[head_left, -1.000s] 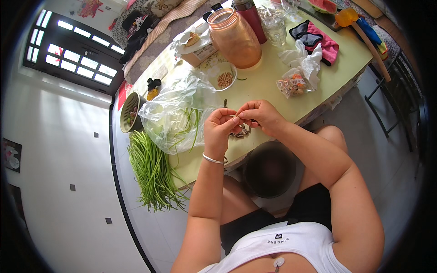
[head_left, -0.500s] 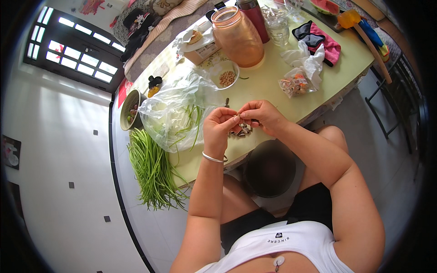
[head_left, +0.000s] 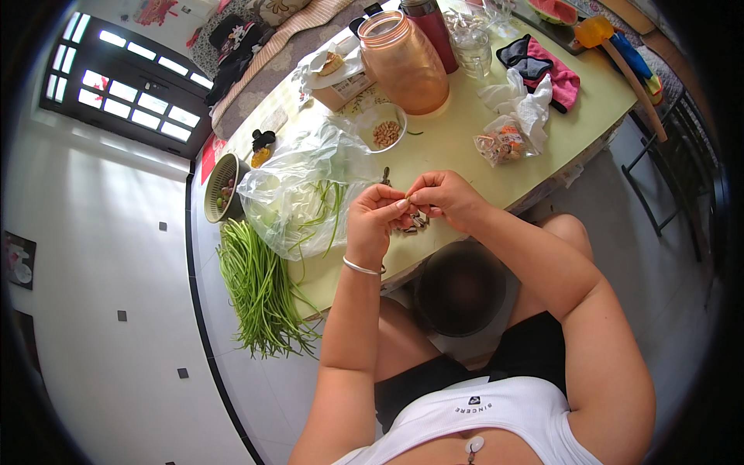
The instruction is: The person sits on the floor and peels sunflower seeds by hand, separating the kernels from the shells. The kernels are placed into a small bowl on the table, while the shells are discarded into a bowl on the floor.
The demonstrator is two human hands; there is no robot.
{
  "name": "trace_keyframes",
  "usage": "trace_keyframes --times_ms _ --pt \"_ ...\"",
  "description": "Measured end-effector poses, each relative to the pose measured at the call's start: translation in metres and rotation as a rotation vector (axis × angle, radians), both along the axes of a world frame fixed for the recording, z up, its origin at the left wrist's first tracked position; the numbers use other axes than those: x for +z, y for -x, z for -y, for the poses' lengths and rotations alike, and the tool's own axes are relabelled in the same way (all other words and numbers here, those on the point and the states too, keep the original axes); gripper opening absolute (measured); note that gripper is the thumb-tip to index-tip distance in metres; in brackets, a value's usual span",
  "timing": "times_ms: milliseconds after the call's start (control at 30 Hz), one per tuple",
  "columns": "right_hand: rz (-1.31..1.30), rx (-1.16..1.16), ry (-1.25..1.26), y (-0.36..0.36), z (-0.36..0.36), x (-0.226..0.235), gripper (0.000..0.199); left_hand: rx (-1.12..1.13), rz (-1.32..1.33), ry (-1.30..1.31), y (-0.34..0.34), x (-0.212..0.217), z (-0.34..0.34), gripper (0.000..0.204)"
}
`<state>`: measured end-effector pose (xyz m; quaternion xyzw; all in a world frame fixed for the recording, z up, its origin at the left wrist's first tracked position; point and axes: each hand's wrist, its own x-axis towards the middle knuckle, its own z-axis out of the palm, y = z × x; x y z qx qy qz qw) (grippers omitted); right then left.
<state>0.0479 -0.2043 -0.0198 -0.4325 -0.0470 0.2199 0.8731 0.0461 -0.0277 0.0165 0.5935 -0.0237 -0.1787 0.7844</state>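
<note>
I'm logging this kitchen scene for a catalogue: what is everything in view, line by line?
table: one, pale yellow, centre
jar: one, amber, far side
bowl: one, white, holds nuts, before the jar
plastic bag: one, clear, left half of table
long beans: one bundle, green, table's left corner
basket: one, green, left edge
snack bag: one, clear, right of centre
cloth: one, pink and black, far right
shells: small pile, dark, under the hands
left hand: pinching a small piece
right hand: pinching the same piece
</note>
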Motion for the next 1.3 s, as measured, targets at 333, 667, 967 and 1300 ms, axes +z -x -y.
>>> trace_keyframes --times_ms 333,667,967,1300 --pt "0.021 -0.064 0.027 0.002 -0.001 -0.003 0.005 0.138 0.375 -0.325 0.013 0.0 0.017 0.011" --pt "-0.08 -0.235 -0.026 -0.006 0.006 0.004 0.005 0.349 0.84 -0.701 -0.01 0.012 0.011 0.012" --pt "-0.159 -0.127 -0.311 -0.015 0.025 0.008 0.013 0.376 0.837 -1.02 -0.091 0.045 0.007 0.014" --pt "-0.154 -0.157 -0.221 -0.016 0.023 0.001 0.013 0.355 0.855 -1.115 -0.058 -0.006 0.004 0.015"
